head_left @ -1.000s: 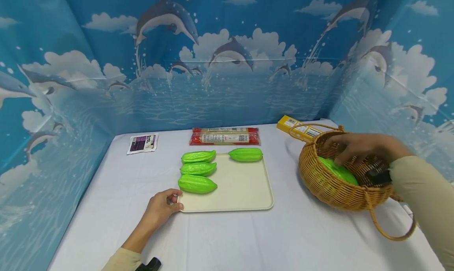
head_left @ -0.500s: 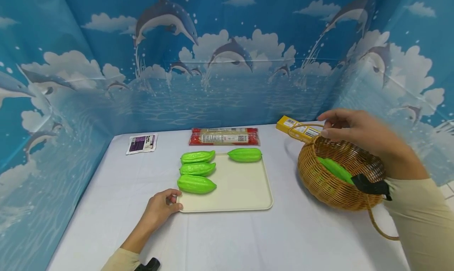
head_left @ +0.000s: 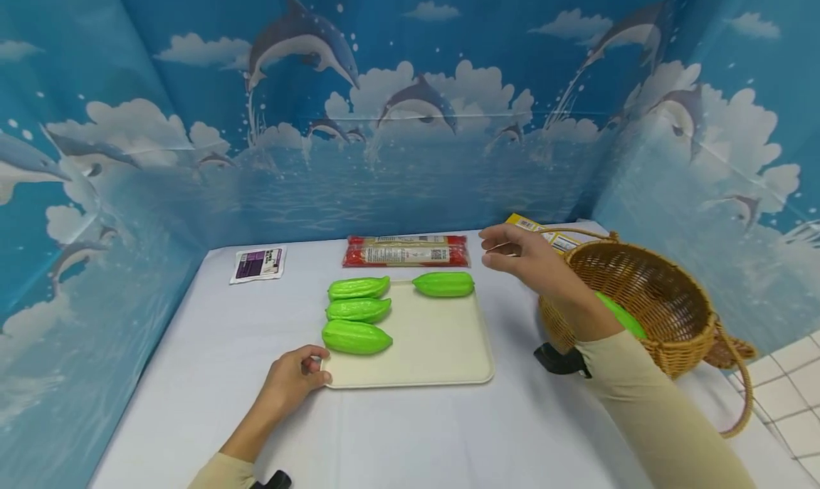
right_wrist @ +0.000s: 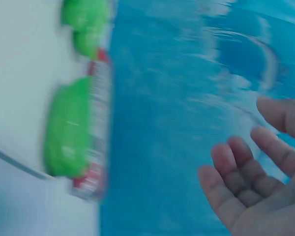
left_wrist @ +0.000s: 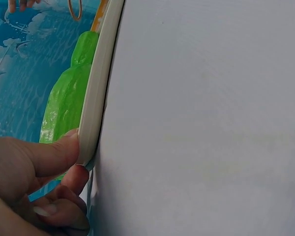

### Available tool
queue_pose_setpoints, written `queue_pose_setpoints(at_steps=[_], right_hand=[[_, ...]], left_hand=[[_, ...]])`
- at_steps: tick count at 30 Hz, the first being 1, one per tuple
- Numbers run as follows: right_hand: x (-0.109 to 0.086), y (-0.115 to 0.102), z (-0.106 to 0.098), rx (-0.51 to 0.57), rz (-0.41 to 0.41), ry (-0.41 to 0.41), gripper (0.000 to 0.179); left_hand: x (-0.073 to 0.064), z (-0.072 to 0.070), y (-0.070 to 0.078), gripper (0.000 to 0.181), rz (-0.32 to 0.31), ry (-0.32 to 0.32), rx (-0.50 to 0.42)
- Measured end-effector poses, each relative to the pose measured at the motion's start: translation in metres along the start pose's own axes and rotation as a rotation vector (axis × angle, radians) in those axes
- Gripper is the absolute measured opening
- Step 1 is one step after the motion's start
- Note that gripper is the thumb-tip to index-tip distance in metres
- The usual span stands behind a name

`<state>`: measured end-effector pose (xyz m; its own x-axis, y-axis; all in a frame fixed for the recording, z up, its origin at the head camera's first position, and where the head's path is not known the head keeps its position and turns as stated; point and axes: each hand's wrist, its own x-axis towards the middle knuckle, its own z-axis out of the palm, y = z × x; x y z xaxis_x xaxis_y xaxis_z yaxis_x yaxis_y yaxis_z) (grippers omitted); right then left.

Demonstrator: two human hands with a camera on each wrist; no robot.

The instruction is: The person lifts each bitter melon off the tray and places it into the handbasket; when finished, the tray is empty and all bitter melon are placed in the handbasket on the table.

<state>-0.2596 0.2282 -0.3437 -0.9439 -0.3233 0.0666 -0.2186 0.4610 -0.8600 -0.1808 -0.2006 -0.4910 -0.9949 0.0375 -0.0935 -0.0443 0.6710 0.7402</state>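
A cream tray (head_left: 435, 339) lies on the white table, bearing several bright green ridged gourds that look like bitter melons. Three of them form a column along the tray's left side, the nearest gourd (head_left: 356, 337) lowest. One more gourd (head_left: 443, 284) lies at the far right corner. My left hand (head_left: 292, 376) pinches the tray's near left corner between thumb and finger, also plain in the left wrist view. Above the table, between tray and basket, my right hand (head_left: 534, 261) is raised with nothing in it, fingers loosely bent. In the wicker basket (head_left: 682, 346) another green gourd (head_left: 621, 315) shows partly.
Behind the tray lie red and clear plastic packets (head_left: 406, 251). A purple and white sachet (head_left: 258, 264) is at the back left. A yellow box (head_left: 522, 223) stands behind the basket, partly hidden by my right hand. A dolphin-printed curtain (head_left: 410, 176) borders the table.
My right hand has come up out of the basket, holding nothing, and moved left toward the tray. The left hand keeps its hold on the tray corner.
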Motion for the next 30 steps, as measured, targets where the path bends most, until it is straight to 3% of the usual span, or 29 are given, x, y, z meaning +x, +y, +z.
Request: queue_pose_setpoints(at_steps=[6,12,20,30], right_hand=[[0.038,0.037,0.034,0.126,0.09,-0.008,0.049],[0.067,0.068,0.051,0.121,0.102,-0.058,0.059],[0.084,0.092,0.063,0.034,0.129,-0.123,0.069],[0.094,0.103,0.076,-0.176,0.18,-0.17,0.066]], left_hand=[[0.002,0.002,0.002,0.032,0.004,0.019,-0.014],[0.003,0.001,0.0,0.033,-0.003,0.006,-0.033],[0.001,0.003,-0.002,0.033,-0.009,0.004,-0.032],[0.001,0.003,-0.001,0.034,-0.001,0.01,-0.041]])
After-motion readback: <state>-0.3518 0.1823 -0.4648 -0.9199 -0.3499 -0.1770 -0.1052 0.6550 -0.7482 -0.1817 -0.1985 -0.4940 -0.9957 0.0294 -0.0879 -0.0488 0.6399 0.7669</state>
